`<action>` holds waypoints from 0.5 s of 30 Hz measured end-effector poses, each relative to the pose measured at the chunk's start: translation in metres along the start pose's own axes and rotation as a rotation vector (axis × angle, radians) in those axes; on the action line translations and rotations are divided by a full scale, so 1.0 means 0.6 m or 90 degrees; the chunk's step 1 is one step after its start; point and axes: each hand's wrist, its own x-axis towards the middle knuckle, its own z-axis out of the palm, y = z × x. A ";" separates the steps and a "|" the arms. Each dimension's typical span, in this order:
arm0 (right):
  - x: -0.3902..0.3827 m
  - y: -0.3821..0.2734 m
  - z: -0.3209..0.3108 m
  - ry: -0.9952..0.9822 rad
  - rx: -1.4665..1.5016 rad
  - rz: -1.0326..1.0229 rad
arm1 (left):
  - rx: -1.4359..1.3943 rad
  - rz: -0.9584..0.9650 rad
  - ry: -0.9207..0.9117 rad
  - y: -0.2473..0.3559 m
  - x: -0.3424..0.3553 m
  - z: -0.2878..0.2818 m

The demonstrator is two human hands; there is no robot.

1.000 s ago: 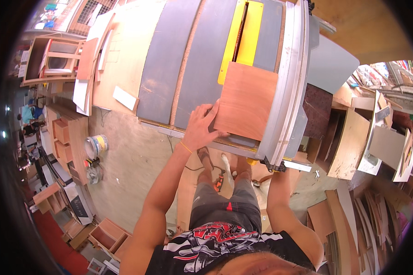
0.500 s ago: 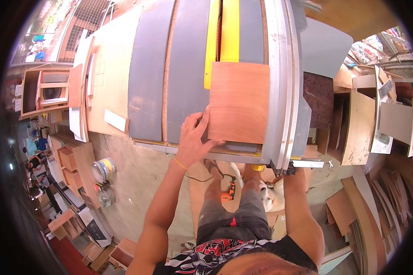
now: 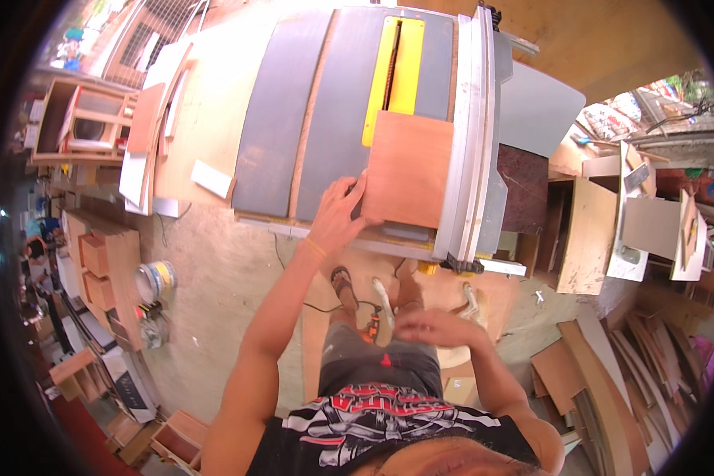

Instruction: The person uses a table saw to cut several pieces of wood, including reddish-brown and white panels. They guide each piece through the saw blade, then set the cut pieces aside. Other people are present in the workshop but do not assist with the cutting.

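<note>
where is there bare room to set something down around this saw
Gray panels between the yellow insert and pale wooden surface look bare, as does that surface beyond the white offcut. Mostly bare floor lies between the bucket and left forearm. Crowded: the brown board between left hand and metal fence, and the wood scraps at lower right.

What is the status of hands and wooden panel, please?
Left hand at wooden panel, near-left corner. Right hand off saw table, in front of shorts. Panel flat, partly covering yellow insert; metal fence along right side.
</note>
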 end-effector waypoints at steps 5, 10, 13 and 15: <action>0.237 -0.099 -0.201 0.685 -0.365 0.039 | -0.015 0.036 -0.010 0.009 0.000 -0.010; 0.325 -0.019 -0.196 0.636 -0.789 0.112 | 0.019 0.045 0.055 -0.010 -0.051 0.017; 0.337 0.011 -0.169 0.713 -0.759 0.109 | 0.011 0.000 0.042 0.000 -0.074 0.003; 0.337 0.003 -0.151 0.695 -0.745 0.103 | -0.012 -0.014 0.063 0.003 -0.111 0.004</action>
